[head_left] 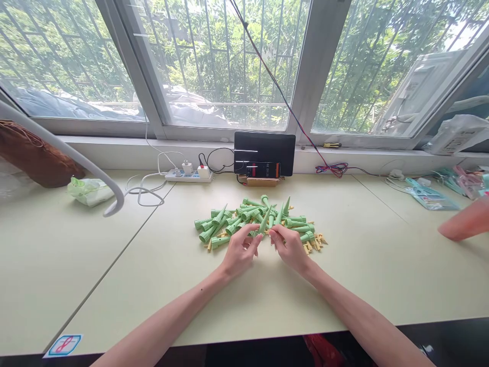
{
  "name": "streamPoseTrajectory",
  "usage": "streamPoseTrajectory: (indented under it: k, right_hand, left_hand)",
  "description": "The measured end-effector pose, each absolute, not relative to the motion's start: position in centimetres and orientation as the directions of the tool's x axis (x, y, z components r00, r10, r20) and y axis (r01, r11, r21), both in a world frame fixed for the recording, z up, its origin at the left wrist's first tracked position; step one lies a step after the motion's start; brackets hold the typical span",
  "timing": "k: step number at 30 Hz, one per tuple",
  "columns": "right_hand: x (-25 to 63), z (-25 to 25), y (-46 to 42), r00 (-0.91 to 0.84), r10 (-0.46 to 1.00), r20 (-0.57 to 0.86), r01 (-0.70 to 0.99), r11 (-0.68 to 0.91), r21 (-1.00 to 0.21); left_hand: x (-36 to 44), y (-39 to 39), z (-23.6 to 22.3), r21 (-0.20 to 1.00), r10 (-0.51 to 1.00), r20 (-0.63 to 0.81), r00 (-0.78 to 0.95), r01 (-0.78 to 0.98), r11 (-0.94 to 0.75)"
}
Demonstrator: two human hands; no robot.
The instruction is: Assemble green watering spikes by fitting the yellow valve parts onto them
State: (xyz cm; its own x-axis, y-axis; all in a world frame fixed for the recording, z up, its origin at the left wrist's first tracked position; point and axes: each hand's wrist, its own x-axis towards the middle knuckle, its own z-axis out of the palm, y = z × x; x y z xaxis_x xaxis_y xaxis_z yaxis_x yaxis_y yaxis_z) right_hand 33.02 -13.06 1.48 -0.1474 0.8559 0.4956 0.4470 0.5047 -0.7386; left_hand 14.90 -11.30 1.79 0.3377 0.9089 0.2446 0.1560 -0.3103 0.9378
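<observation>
My left hand (pixel 240 251) is closed around the lower end of a green plastic spike (pixel 264 220), whose tip points up and away. Beside it, my right hand (pixel 291 248) is pinched at the fingertips, close to the spike's base. A small yellowish bit shows at those fingertips, too small to name surely. Just beyond both hands lies a heap of similar green hollow spikes (pixel 208 233) with ribbed collars. Small yellow plastic pieces (pixel 318 241) are scattered under and around the heap, mostly at its right edge.
Behind the heap a phone (pixel 263 169) leans against a dark tablet (pixel 264 145). A power strip (pixel 189 176) with white cables sits left, near a green-white packet (pixel 90 191). A white curved tube (pixel 76 148) crosses the left. Right are plastic packets (pixel 431 194) and a pinkish object (pixel 464 219).
</observation>
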Motion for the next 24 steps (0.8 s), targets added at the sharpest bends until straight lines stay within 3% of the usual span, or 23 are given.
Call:
streamPoseTrajectory:
  k: [11, 24]
  right_hand:
    - [33.12, 1.2, -12.81, -0.114, 0.88, 0.46, 0.447, 0.459, -0.768]
    - [32.69, 1.56, -12.99, -0.046, 0.863, 0.503, 0.455, 0.466, -0.759]
  left_hand:
    - [14.98, -11.35, 1.71, 0.913, 0.876, 0.302, 0.377, 0.148, -0.379]
    - [15.25, -11.31, 2.41, 0.964, 0.944, 0.196, 0.264, 0.123, -0.235]
